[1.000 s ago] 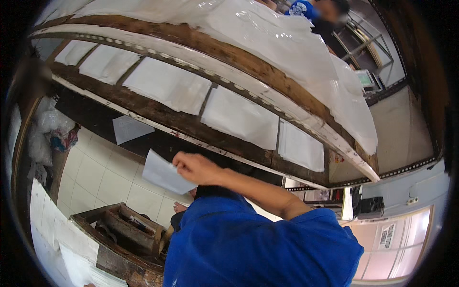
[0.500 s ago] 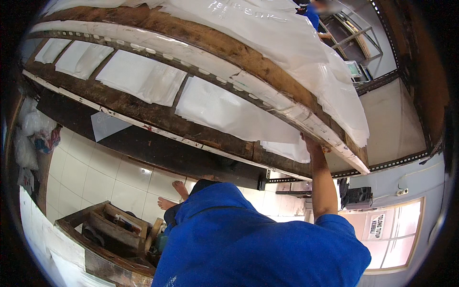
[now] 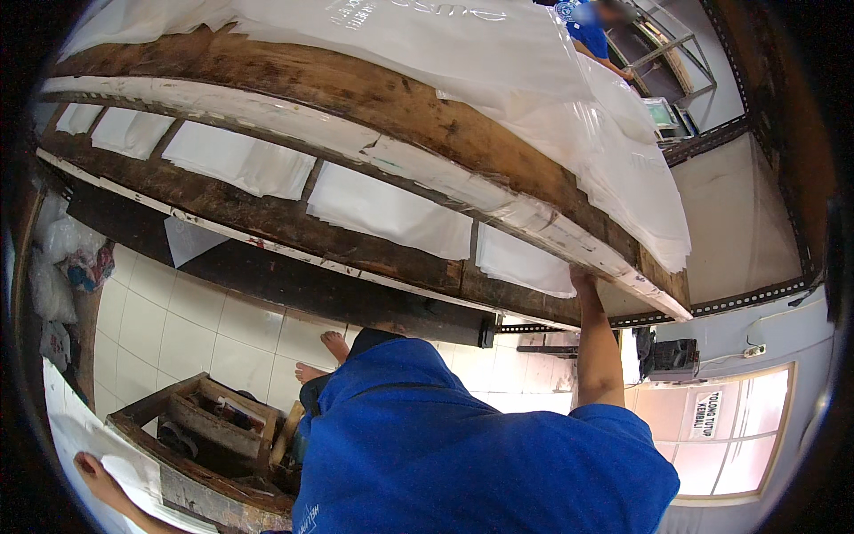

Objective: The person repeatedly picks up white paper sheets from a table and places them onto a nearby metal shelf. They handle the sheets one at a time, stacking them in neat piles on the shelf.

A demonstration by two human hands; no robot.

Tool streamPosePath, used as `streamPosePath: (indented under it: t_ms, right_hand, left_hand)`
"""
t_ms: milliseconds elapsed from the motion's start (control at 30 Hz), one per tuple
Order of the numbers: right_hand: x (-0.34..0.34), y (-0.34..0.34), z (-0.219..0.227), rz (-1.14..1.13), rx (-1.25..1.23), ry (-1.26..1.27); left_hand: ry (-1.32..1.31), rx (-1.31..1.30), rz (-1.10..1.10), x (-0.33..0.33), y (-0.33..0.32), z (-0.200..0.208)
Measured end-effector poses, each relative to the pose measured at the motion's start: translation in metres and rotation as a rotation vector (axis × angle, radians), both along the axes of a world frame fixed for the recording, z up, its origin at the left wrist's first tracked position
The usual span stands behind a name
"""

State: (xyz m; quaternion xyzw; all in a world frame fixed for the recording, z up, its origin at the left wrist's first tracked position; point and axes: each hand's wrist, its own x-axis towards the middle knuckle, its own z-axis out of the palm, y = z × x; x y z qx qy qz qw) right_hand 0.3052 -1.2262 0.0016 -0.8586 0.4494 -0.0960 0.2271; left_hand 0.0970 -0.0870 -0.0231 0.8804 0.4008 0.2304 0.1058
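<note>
My right arm reaches up to the lower shelf, and my right hand (image 3: 583,274) is by the right end of a stack of white plastic sheets (image 3: 525,258). The shelf's front beam and the stack's edge hide most of its fingers. More stacks of white sheets (image 3: 389,209) lie in a row to the left on this shelf. At the lower left my left hand (image 3: 96,476) touches white sheets (image 3: 133,472) on a surface there. One sheet edge bulges up beside it. Its fingers are too small and bunched to read clearly.
Above, the wooden upper shelf (image 3: 356,98) carries spread white sheets (image 3: 498,53). A pale metal beam (image 3: 427,160) runs along it. A wooden trolley-like frame (image 3: 213,427) stands on the tiled floor. Clear bags (image 3: 67,236) hang at left. Another person in blue (image 3: 587,36) is at far right.
The sheet that spanned two stacks on the lower shelf now no longer bridges them. My right hand has shifted slightly down. My left hand has come into view at lower left.
</note>
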Motion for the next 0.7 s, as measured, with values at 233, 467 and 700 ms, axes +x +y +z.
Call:
streamPosePath:
  t_ms: [233,467,700]
  right_hand:
    - [0.003,-0.010,-0.007,-0.010,-0.021,0.029]
    - [0.011,0.004,0.017,0.025,-0.224,0.186]
    - [0.082,0.283,0.056,0.883,0.182,-0.040]
  left_hand:
    - [-0.175,-0.277,-0.190,0.067,-0.125,0.004]
    - [-0.366,-0.402,-0.343,0.091,-0.217,-0.004]
    - [-0.326,-0.491,-0.442,0.118,-0.336,0.012]
